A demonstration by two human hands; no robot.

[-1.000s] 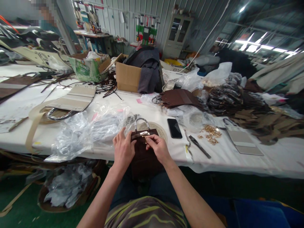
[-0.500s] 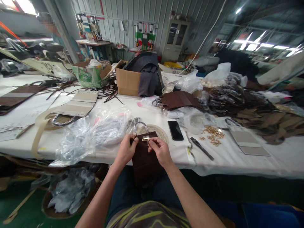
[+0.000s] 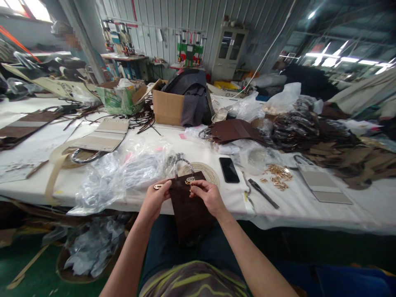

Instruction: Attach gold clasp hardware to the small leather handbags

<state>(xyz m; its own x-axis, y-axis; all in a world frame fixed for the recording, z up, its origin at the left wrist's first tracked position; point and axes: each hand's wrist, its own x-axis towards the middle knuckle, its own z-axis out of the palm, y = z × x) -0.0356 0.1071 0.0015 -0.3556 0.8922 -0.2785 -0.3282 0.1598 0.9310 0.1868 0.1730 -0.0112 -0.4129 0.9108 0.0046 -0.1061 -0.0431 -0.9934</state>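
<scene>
A dark brown leather bag panel (image 3: 188, 210) hangs over the table's front edge towards my lap, its wrapped handle (image 3: 185, 161) arching up onto the table. My left hand (image 3: 156, 201) is closed at the panel's upper left edge, with a small gold metal plate (image 3: 159, 186) held at its fingers. On the panel's top, below the handle, sits a gold metal clasp (image 3: 189, 180). My right hand (image 3: 208, 197) pinches a small gold part (image 3: 190, 189) just under that clasp; its exact shape is too small to tell.
A black phone (image 3: 229, 170), a dark tweezer-like tool (image 3: 262, 193) and a pile of gold fittings (image 3: 280, 175) lie to the right. Clear plastic bags (image 3: 136, 169) spread at left. A cardboard box (image 3: 168, 108) stands behind. A co-worker (image 3: 77, 49) is at far left.
My left hand has shifted left and slightly down from beside the handle, and a gold plate now shows in it. My right hand stays by the clasp, slightly further left.
</scene>
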